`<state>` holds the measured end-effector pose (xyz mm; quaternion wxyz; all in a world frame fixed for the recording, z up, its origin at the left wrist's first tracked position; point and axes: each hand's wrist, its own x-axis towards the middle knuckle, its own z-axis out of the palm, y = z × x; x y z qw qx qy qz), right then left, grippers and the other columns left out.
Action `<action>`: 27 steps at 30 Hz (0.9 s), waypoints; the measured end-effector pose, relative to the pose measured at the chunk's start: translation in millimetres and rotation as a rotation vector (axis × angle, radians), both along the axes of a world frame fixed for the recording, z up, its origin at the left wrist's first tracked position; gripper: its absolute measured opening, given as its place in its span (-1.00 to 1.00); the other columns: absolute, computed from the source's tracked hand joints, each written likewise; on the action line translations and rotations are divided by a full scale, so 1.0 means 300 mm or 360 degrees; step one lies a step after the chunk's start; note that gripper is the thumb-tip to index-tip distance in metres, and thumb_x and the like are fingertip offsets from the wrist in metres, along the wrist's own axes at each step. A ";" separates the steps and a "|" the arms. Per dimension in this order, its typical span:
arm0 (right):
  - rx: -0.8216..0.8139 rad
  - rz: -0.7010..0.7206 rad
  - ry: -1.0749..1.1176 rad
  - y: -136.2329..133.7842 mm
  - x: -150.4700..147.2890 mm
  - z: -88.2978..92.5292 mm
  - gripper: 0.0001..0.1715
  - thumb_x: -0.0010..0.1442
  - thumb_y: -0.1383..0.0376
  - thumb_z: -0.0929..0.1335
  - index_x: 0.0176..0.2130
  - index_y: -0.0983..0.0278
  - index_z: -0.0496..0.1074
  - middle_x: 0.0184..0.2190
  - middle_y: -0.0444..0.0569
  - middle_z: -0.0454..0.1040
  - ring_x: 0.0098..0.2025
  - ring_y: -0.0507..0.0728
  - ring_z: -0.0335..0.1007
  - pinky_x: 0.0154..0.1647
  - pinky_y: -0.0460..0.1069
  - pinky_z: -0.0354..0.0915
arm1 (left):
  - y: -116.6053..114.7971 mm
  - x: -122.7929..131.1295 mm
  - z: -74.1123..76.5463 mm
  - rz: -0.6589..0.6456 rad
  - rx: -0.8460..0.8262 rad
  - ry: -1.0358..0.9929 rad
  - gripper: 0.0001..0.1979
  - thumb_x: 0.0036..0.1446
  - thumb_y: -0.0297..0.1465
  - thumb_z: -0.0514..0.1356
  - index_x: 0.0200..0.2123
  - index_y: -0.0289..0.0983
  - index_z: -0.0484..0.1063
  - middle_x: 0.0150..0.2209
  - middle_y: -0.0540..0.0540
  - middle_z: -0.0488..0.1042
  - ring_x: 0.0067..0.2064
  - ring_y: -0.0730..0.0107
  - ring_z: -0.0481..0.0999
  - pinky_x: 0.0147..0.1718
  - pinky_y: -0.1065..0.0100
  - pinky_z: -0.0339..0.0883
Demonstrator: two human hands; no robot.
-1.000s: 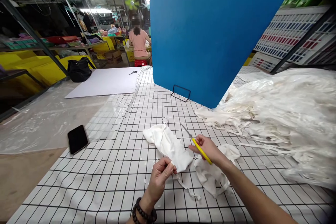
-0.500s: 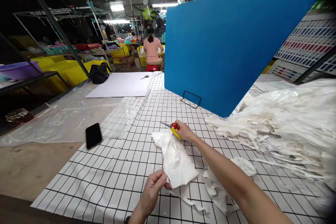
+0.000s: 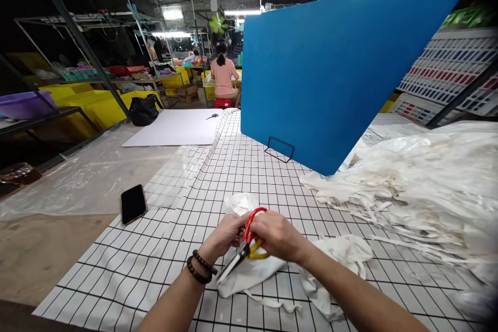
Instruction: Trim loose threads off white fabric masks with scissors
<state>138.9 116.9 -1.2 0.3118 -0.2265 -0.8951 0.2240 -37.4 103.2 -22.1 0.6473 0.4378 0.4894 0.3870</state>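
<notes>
My right hand [image 3: 278, 236] is closed around scissors [image 3: 244, 249] with one red and one yellow handle. Their blades point down and left, toward me, over a piece of white cloth [image 3: 254, 275]. Close against the scissors, my left hand [image 3: 225, 236] has its fingers curled in on the cloth, its fingertips partly hidden; a dark beaded bracelet [image 3: 200, 267] circles that wrist. Part of the cloth shows beyond both hands, the rest below them. A thin white strip [image 3: 274, 303] trails on the checked tablecloth [image 3: 167, 264]. Another crumpled white cloth [image 3: 342, 251] lies under my right forearm.
A big blue board [image 3: 334, 78] stands tilted on a black wire stand [image 3: 279, 149]. White cloth pieces [image 3: 439, 181] heap up at right. A phone [image 3: 133, 204] lies at left; a white board [image 3: 171, 129] with dark scissors [image 3: 212, 116] lies farther back. A person [image 3: 223, 75] sits beyond.
My right hand has drawn the scissors nearer to me and turned the blades down and left. My left hand has moved forward along the cloth to meet them.
</notes>
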 end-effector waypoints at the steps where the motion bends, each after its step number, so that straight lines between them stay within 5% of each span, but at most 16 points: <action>1: 0.0038 0.0043 -0.0045 -0.040 0.006 0.001 -0.85 0.16 0.46 0.25 -0.36 0.21 0.32 -0.44 -0.09 0.42 -0.37 0.10 0.32 -0.27 0.02 0.23 | -0.008 0.004 0.005 -0.0022 -0.0009 -0.0012 -0.45 0.03 0.05 0.22 -0.53 -0.39 0.48 -0.73 0.08 0.21 -0.70 0.62 0.08 -0.71 0.49 -0.10; 4: -0.0178 0.0012 0.0009 -0.131 0.042 0.005 -0.83 0.12 0.45 0.29 -0.28 0.20 0.31 -0.40 -0.10 0.44 -0.39 0.08 0.33 -0.32 -0.02 0.26 | -0.040 0.007 0.035 -0.0062 -0.0031 -0.0042 -0.51 0.04 -0.01 0.26 -0.43 -0.41 0.55 -0.75 0.16 0.10 -0.69 0.64 -0.02 -0.68 0.49 -0.18; 10: -0.1188 -0.0659 0.0961 -0.135 0.097 -0.050 -0.71 0.17 0.19 0.42 -0.24 0.16 0.22 -0.12 0.01 0.50 -0.21 0.11 0.43 -0.23 -0.01 0.35 | -0.108 0.031 0.130 -0.0099 0.0047 -0.0219 -0.64 0.09 -0.16 0.30 -0.25 -0.37 0.58 -0.32 -0.12 0.51 -0.56 0.64 0.20 -0.56 0.48 0.06; 14: -0.1566 -0.0468 0.1251 -0.114 0.042 -0.117 -0.48 -0.05 0.19 0.55 -0.31 0.16 0.17 -0.27 -0.12 0.50 -0.33 0.06 0.44 -0.32 -0.05 0.36 | -0.134 0.071 0.173 -0.0179 0.0018 -0.0295 -0.66 0.16 -0.18 0.25 -0.34 -0.39 0.55 -0.51 -0.04 0.43 -0.58 0.62 0.20 -0.56 0.49 0.06; 19: -0.1556 -0.0505 0.1355 -0.103 0.012 -0.123 -0.51 -0.08 0.26 0.55 -0.35 0.18 0.18 -0.37 -0.18 0.46 -0.41 0.02 0.39 -0.41 -0.09 0.31 | -0.166 0.095 0.181 -0.0208 0.0119 -0.0101 -0.62 0.19 -0.14 0.20 -0.30 -0.38 0.56 -0.53 -0.07 0.46 -0.60 0.58 0.24 -0.57 0.47 0.12; 22: -0.1495 -0.0589 0.1396 -0.069 0.049 -0.099 -0.55 -0.04 0.28 0.51 -0.32 0.17 0.18 -0.31 -0.17 0.49 -0.40 0.01 0.39 -0.41 -0.09 0.29 | -0.193 0.098 0.171 -0.0029 0.0331 0.0198 -0.69 0.17 -0.17 0.23 -0.33 -0.32 0.59 -0.30 -0.16 0.49 -0.49 0.50 0.36 -0.49 0.43 0.24; 24: -0.1504 -0.0584 0.1357 -0.051 0.069 -0.088 -0.56 -0.04 0.31 0.49 -0.31 0.17 0.17 -0.33 -0.17 0.50 -0.41 0.02 0.38 -0.43 -0.10 0.26 | -0.207 0.103 0.163 0.0205 0.0572 0.0398 -0.74 0.15 -0.21 0.25 -0.41 -0.29 0.59 -0.08 -0.23 0.42 -0.23 0.32 0.46 -0.38 0.41 0.31; 27: -0.1598 -0.0495 0.1209 -0.050 0.077 -0.086 -0.51 -0.11 0.30 0.53 -0.35 0.18 0.17 -0.43 -0.19 0.49 -0.51 0.01 0.32 -0.53 -0.11 0.20 | -0.213 0.118 0.150 0.0327 0.0725 0.0349 -0.75 0.17 -0.24 0.24 -0.43 -0.28 0.59 0.19 -0.25 0.25 -0.12 0.22 0.46 -0.40 0.40 0.33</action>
